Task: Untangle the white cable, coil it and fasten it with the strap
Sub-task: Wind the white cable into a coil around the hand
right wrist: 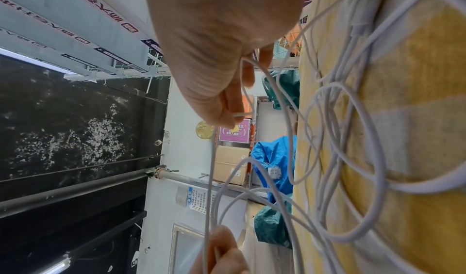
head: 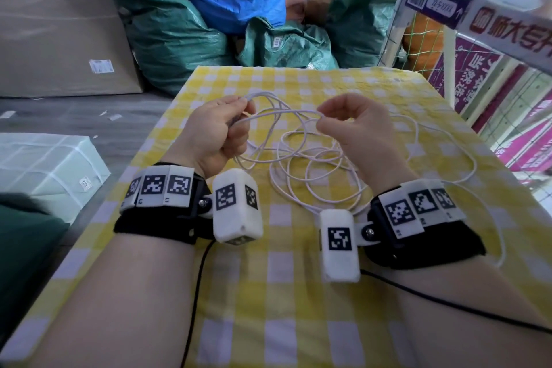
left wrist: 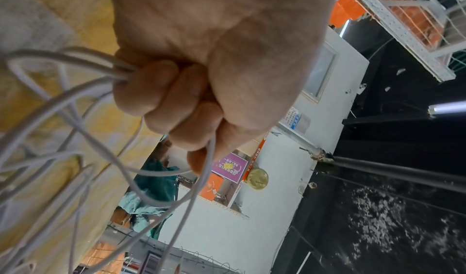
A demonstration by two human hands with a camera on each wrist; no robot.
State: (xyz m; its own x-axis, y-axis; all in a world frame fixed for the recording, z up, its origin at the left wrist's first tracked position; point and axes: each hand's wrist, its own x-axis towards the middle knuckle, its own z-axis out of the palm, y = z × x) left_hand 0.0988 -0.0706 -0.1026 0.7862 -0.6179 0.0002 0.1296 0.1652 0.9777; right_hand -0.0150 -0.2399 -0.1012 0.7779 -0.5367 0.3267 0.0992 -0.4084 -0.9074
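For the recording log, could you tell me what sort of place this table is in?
Probably a parcel depot or pickup point: stuffed green and blue sacks with shipping labels are piled behind the yellow checked table, labelled shelving stands to the right, and a cardboard box sits on a shelf.

Left hand [head: 215, 131] fisted, right hand [head: 357, 125] pinching, both raised, forearms parallel.

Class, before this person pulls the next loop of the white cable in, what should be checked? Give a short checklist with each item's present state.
1. Left hand grips gathered strands of cable: ok.
2. Right hand pinches one strand: ok.
3. Cable free of tangles: not ok, loops still cross on the tablecloth.
4. Cable on the table, not over an edge: ok.
5. Strap within reach: cannot tell, none in view.
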